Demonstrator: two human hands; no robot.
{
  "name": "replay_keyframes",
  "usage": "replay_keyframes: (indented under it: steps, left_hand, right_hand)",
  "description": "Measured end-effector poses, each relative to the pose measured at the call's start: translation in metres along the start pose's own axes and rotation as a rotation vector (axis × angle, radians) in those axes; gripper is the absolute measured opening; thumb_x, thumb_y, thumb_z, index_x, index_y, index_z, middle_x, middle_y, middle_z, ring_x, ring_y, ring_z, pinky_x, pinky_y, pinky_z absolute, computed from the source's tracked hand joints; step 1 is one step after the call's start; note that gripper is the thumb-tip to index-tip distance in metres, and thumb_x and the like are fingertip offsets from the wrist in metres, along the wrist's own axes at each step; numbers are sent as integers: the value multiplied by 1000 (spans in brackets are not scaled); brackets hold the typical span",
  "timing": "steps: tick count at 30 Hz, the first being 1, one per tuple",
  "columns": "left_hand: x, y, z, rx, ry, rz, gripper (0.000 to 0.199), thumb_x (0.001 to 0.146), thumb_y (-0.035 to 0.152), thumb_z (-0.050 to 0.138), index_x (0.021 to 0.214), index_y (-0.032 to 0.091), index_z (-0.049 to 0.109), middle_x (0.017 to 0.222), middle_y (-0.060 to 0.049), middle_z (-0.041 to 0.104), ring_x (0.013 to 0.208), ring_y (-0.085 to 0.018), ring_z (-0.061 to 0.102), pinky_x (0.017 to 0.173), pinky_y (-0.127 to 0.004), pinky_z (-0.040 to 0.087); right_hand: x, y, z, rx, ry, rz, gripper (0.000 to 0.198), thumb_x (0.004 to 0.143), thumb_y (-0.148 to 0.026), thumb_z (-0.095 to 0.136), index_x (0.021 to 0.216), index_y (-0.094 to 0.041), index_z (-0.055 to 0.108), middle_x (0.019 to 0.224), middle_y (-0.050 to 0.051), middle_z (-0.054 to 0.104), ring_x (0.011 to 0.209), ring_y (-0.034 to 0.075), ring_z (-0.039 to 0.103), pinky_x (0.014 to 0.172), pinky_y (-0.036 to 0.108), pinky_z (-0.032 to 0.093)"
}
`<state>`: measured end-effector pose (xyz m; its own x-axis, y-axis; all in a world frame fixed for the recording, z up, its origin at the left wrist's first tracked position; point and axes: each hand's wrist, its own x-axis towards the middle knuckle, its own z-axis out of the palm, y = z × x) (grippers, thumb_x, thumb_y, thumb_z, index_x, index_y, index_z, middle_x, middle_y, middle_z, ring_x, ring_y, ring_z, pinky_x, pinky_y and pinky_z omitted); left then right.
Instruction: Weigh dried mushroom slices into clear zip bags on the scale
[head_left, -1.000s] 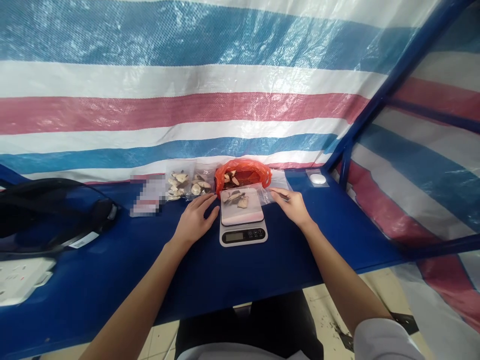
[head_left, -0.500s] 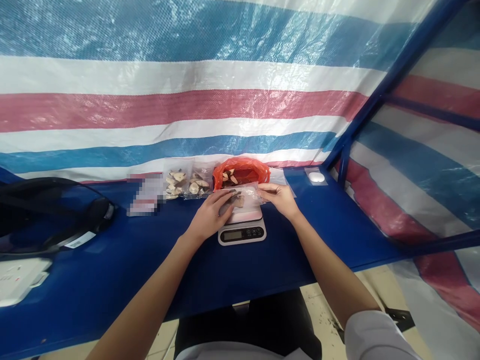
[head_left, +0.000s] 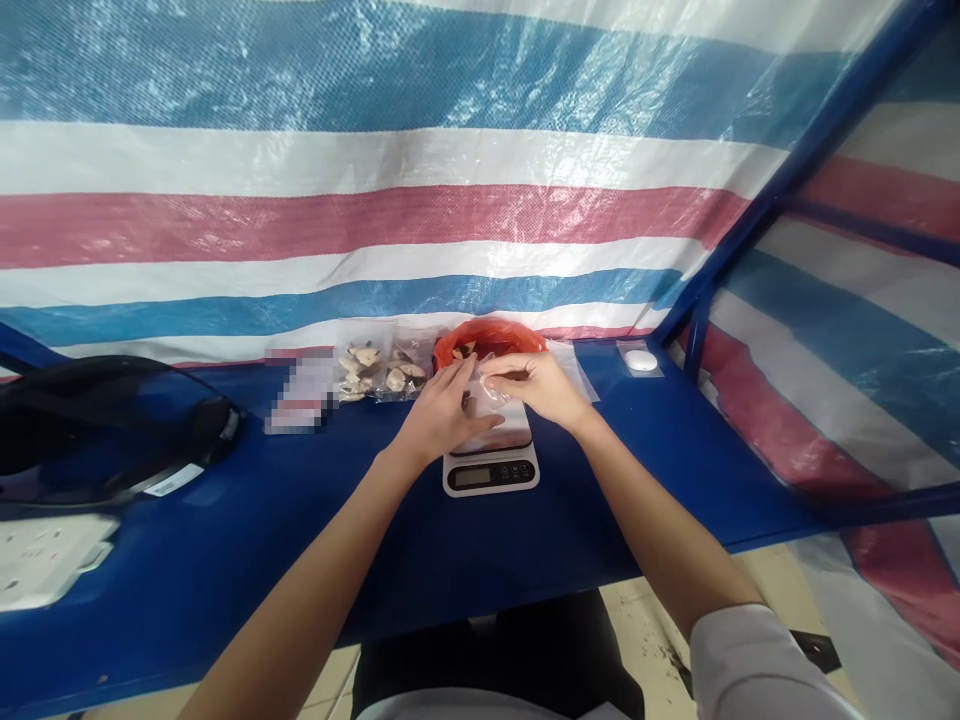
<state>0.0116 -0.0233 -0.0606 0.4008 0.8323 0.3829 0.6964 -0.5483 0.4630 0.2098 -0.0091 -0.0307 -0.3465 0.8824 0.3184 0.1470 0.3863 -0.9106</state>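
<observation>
Scale (head_left: 491, 476) on blue surface (head_left: 420, 560), clear bag (head_left: 493, 386) over its plate (head_left: 514, 436).
Right hand (head_left: 546, 386) pinches the clear bag between thumb and fingers; left hand (head_left: 444, 412) sits over the plate's left side, thumb spread from fingers, contact with bag unclear. Red bag (head_left: 495, 332) with sliced pieces (head_left: 463, 350) just behind; two filled pouches (head_left: 359, 372) to its left.

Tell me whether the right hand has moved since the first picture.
Yes. The right hand has moved left, from beside the scale to where its fingertips reach over it.
</observation>
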Motion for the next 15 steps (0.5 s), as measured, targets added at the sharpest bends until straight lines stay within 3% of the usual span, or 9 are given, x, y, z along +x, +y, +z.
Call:
replay_keyframes:
  steps: [7, 15]
  left_hand:
    - [4, -7, -7, -128, 130, -61, 61, 83, 43, 69, 138, 19, 56, 136, -13, 65, 125, -30, 63, 108, -47, 51]
    - [2, -33, -28, -156, 242, -172, 50, 85, 51, 69, 125, 21, 65, 117, -9, 75, 103, -28, 72, 95, -42, 57]
  right_hand:
    - [17, -6, 10, -9, -68, -61, 21, 80, -29, 76, 100, -23, 81, 106, 2, 80, 103, 23, 75, 96, 38, 61]
    - [42, 14, -13, -215, 19, -67, 16, 85, -25, 71, 98, -26, 81, 105, 1, 80, 98, 21, 75, 95, 37, 57]
